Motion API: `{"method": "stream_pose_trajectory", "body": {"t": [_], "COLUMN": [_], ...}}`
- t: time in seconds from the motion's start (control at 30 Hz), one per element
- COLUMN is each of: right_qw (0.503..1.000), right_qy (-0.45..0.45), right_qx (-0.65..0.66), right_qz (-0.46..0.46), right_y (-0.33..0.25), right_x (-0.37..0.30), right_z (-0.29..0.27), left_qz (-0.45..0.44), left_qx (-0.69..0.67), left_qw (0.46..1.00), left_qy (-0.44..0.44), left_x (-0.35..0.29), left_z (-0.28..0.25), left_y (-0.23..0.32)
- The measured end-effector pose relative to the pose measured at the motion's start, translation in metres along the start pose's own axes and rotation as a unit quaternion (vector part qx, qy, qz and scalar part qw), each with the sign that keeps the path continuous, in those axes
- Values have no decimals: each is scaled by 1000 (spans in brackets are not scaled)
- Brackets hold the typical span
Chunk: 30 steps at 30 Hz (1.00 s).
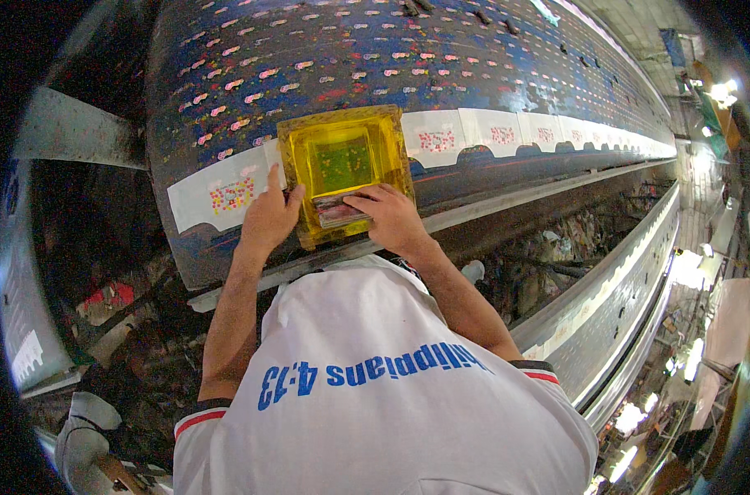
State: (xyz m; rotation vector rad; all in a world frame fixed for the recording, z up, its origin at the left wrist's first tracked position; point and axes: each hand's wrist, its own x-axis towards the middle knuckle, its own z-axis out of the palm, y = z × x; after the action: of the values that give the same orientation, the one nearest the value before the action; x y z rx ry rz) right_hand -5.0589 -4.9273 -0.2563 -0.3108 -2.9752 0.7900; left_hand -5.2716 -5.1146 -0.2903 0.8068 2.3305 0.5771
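Observation:
A yellow screen-printing frame (396, 144) lies on the long dark printing table, its mesh (342, 161) showing green with small marks. Inside its near end sits a squeegee (335, 213) with a pale, stained handle. My right hand (391, 219) has its fingers closed over the squeegee's right end. At the frame's left side is my left hand (268, 216), its index finger stretched forward and its thumb apart, close to the frame edge. The finger reaches the right end of a white fabric piece (198, 196) printed with pink, red and yellow marks.
A row of white fabric pieces (492, 132) with similar prints runs right along the near part of the table (325, 74). A metal rail (507, 200) follows its near edge. Another long table (606, 297) stands at the right, with cluttered scraps (548, 256) between.

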Motion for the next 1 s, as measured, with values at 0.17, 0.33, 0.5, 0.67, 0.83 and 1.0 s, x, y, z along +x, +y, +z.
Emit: {"method": "stream_pose_trajectory", "body": {"t": [0.17,0.33,0.5,0.67,0.83,1.0], "right_qw": [1000,999,999,997,999,996], "right_qy": [-13,8,41,70,41,59], "right_qx": [11,30,11,-6,5,35], "right_qz": [6,-7,1,-11,-15,-50], "right_y": [3,20,65,149,195,208], "right_x": [2,-3,-28,-65,-81,-82], "right_z": [-8,-12,-57,-92,-106,-100], "left_qz": [-44,9,31,45,77,92], "left_qx": [34,9,13,-41,-62,-150], "left_qw": [997,1000,999,998,994,983], "left_qy": [-44,21,37,27,37,49], "left_x": [9,5,16,49,70,78], "left_z": [5,16,38,99,139,151], "left_y": [24,23,89,164,182,168]}}
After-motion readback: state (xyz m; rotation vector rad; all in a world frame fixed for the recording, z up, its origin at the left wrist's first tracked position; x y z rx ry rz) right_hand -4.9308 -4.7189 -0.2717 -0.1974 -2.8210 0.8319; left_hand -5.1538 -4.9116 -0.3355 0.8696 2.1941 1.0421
